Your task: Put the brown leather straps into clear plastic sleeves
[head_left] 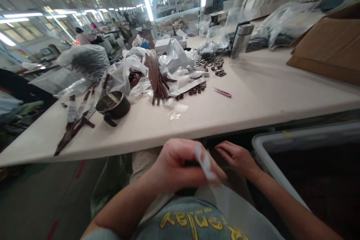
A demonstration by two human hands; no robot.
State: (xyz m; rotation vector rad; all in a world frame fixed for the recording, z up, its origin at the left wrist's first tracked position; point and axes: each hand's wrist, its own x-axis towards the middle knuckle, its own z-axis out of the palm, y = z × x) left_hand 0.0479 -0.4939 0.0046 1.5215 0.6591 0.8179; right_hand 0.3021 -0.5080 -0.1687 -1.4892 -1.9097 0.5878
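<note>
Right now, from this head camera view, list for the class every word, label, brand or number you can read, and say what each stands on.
Grey-blue T-shirt: large yellow print, upside down in this view and partly cut off, cannot be quoted with certainty.
Smaller print just above it: too small to read.
Cardboard carton and steel flask: no readable text.

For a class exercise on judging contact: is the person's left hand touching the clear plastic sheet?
Touching: the head view shows the left hand pinching the clear plastic sheet between its thumb and fingers.
</note>
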